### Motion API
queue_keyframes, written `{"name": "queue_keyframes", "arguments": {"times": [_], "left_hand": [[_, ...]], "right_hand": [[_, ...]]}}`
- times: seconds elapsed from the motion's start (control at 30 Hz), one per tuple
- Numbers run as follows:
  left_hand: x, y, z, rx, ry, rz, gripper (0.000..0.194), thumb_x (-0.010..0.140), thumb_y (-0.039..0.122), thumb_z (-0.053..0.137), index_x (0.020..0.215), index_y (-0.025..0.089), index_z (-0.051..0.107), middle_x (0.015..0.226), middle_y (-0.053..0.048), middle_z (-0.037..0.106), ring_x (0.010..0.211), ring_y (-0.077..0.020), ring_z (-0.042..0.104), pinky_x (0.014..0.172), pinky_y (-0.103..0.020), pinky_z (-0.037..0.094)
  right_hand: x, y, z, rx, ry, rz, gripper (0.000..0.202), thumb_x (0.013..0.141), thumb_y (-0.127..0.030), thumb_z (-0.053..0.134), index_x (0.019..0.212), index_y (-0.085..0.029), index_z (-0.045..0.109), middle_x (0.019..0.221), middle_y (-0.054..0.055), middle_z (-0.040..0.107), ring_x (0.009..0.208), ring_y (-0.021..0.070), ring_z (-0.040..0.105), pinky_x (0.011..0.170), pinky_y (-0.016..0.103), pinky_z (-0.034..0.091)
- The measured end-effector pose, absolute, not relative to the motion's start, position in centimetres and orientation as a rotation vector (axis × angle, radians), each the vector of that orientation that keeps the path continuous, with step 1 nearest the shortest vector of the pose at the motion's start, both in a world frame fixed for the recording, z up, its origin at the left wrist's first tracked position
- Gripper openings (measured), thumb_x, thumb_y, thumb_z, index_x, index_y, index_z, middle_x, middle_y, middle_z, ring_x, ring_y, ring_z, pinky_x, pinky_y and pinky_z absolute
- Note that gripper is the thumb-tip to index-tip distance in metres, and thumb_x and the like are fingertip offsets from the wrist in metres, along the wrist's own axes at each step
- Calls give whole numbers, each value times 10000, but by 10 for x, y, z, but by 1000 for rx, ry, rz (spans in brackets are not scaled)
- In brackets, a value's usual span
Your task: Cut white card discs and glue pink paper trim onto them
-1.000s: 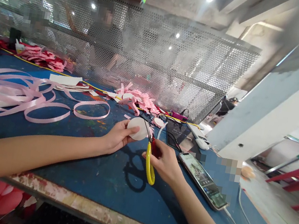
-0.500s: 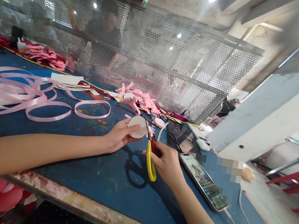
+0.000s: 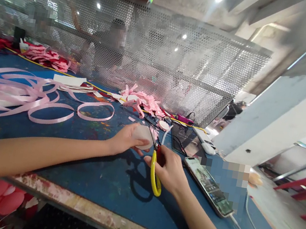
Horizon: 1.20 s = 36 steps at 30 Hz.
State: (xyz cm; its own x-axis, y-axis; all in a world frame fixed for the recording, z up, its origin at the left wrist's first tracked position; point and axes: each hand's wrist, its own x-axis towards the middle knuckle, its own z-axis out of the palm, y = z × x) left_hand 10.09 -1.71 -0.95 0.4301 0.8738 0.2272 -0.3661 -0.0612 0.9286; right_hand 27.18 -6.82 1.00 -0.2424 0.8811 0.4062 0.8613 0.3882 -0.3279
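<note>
My left hand (image 3: 126, 141) pinches a round white disc (image 3: 142, 134), thin like paper or card, with the thumb across its face. My right hand (image 3: 171, 169) grips a pair of scissors (image 3: 156, 176) with yellow handles, one loop hanging outside the fingers. The scissor blades lie at the right edge of the disc; whether they touch it I cannot make out. Beyond the hands lie another white disc (image 3: 163, 125) and a heap of pink ribbon pieces (image 3: 143, 101).
Loops of pink ribbon (image 3: 37, 98) spread over the left of the blue table (image 3: 84, 181). White card sheets (image 3: 71, 82) lie behind them. A phone (image 3: 208, 187) on a white cable is at my right. A perforated metal screen (image 3: 157, 56) stands at the back, with people behind it.
The disc has tilted and shifted slightly right and down in my left hand. The scissors have moved a little right and down, and their handle has turned.
</note>
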Motion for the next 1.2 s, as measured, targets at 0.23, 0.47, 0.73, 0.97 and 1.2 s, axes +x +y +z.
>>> {"name": "queue_keyframes", "arguments": {"times": [0.23, 0.47, 0.73, 0.97, 1.2], "left_hand": [[97, -16, -6, 1298, 536, 1071, 347, 601, 265, 777, 821, 162, 529, 712, -35, 671, 608, -201, 665, 443, -243, 506], [95, -12, -4, 1297, 503, 1046, 328, 617, 235, 764, 844, 160, 538, 700, -34, 678, 586, -190, 666, 438, -230, 504], [85, -4, 3, 1398, 512, 951, 365, 593, 271, 783, 813, 137, 524, 690, -35, 669, 589, -189, 669, 476, -245, 521], [86, -8, 1, 1563, 536, 810, 371, 610, 291, 774, 804, 133, 499, 665, 2, 632, 557, -160, 641, 508, -281, 535], [82, -9, 5, 1727, 567, 779, 319, 671, 299, 729, 859, 147, 521, 733, -7, 628, 610, -159, 643, 543, -275, 531]], "right_hand": [[273, -69, 8, -1461, -2124, 2, 431, 729, -542, 533, 560, -227, 293, 521, -32, 394, 481, 108, 329, 477, 246, 251], [274, -69, 8, -1440, -2116, 2, 459, 753, -577, 498, 540, -223, 297, 495, -28, 385, 465, 106, 323, 470, 245, 245], [277, -68, 8, -1418, -2130, -4, 471, 790, -575, 451, 538, -211, 292, 477, -39, 349, 463, 91, 271, 465, 233, 235], [275, -73, 10, -1498, -2195, -96, 495, 768, -636, 460, 563, -210, 314, 508, -35, 385, 468, 96, 292, 475, 230, 214], [275, -72, 9, -1634, -2167, -220, 489, 738, -668, 473, 612, -210, 355, 576, -17, 437, 502, 118, 354, 499, 238, 221]]}}
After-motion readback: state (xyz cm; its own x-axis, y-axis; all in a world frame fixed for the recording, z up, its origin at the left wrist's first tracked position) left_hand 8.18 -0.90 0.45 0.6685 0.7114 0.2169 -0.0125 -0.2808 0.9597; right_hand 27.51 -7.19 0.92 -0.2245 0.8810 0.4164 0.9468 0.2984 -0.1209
